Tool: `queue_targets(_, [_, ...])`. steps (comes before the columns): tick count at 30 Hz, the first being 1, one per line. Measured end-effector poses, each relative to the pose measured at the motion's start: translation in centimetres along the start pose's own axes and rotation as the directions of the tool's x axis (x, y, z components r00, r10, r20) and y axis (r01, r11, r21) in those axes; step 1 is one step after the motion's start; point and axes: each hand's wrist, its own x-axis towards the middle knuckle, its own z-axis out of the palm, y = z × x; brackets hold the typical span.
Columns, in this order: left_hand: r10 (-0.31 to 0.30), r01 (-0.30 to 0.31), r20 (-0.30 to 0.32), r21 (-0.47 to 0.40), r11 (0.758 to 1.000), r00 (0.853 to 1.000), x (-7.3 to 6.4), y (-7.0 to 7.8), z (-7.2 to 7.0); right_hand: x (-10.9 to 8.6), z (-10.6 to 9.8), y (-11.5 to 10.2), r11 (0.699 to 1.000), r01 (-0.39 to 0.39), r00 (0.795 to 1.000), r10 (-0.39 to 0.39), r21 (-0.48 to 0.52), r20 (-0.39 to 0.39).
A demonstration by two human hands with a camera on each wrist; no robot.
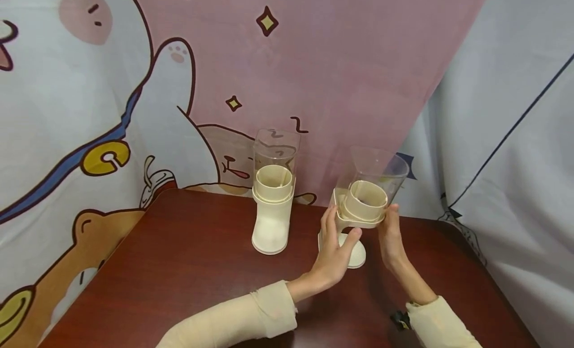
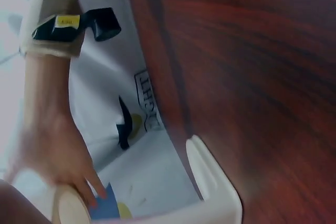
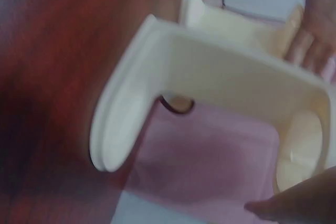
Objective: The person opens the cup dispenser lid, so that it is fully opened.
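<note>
Both hands hold a cream plastic stand (image 1: 366,216) with a round cup on top and a clear container (image 1: 395,171) around that cup. My left hand (image 1: 331,256) grips the stand's left side, its thumb in front and the fingers up along the side. At the right side, my right hand (image 1: 391,238) holds the upper part, its fingers partly hidden behind it. The stand leans to the right; whether its base touches the table I cannot tell. In the right wrist view the stand's underside (image 3: 231,66) shows close up, with a hole through the top part.
A matching cream stand (image 1: 271,226) with a clear container (image 1: 275,143) stands upright to the left, near the back edge. The dark red table (image 1: 188,268) ends at a printed cloth (image 1: 350,64) behind it. White cloth (image 1: 506,138) hangs at the right.
</note>
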Motion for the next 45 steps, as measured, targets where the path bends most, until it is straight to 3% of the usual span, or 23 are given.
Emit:
queue_targets(2, [0.029, -0.031, -0.037, -0.039, 0.999, 0.999, 0.9, -0.3, -0.7, 0.2, -0.6, -0.1, 0.999, 0.033, 0.999, -0.033, 0.006, 0.005])
queue_targets(4, [0.052, -0.053, -0.028, -0.038, 0.998, 0.998, 2.4, -0.7, -1.5, 0.7, -1.0, -0.1, 0.997, 0.078, 0.997, -0.078, -0.004, 0.007])
queue_targets(7, [0.07, -0.071, 0.046, 0.021, 0.997, 0.996, 5.2, -1.4, -2.7, 1.8, -1.1, 0.3, 0.99, 0.14, 0.99, -0.139, -0.02, 0.035])
queue_targets(10, [0.076, -0.085, 0.148, 0.059, 0.995, 0.986, 7.5, -2.2, -3.3, 2.7, -1.0, 1.0, 0.987, 0.143, 0.987, -0.138, -0.067, 0.077])
queue_targets(14, [0.074, -0.095, 0.198, 0.098, 0.991, 0.977, 8.5, -3.2, -3.0, 2.7, -1.0, 1.9, 0.983, 0.14, 0.989, -0.133, -0.121, 0.062])
queue_targets(18, [0.091, -0.112, 0.164, 0.12, 0.986, 0.982, 8.1, -3.3, -2.7, 2.1, -0.9, 2.3, 0.97, 0.178, 0.984, -0.176, -0.163, 0.023])
queue_targets(24, [0.141, -0.162, 0.153, 0.133, 0.978, 0.978, 7.2, -2.8, -2.8, 1.0, -0.4, 2.3, 0.947, 0.23, 0.97, -0.242, -0.227, -0.028])
queue_targets(32, [0.17, -0.191, 0.162, 0.121, 0.974, 0.972, 5.6, -2.4, -3.2, -0.8, 0.4, 2.3, 0.948, 0.236, 0.965, -0.254, -0.214, -0.061])
queue_targets(39, [0.189, -0.205, 0.142, 0.11, 0.973, 0.972, 3.3, -2.5, -3.4, -2.9, 1.4, 2.3, 0.93, 0.259, 0.952, -0.291, -0.263, -0.093])
queue_targets(45, [0.244, -0.259, 0.133, 0.111, 0.96, 0.961, 1.1, -2.5, -3.7, -4.9, 2.3, 1.8, 0.926, 0.278, 0.943, -0.313, -0.255, -0.109])
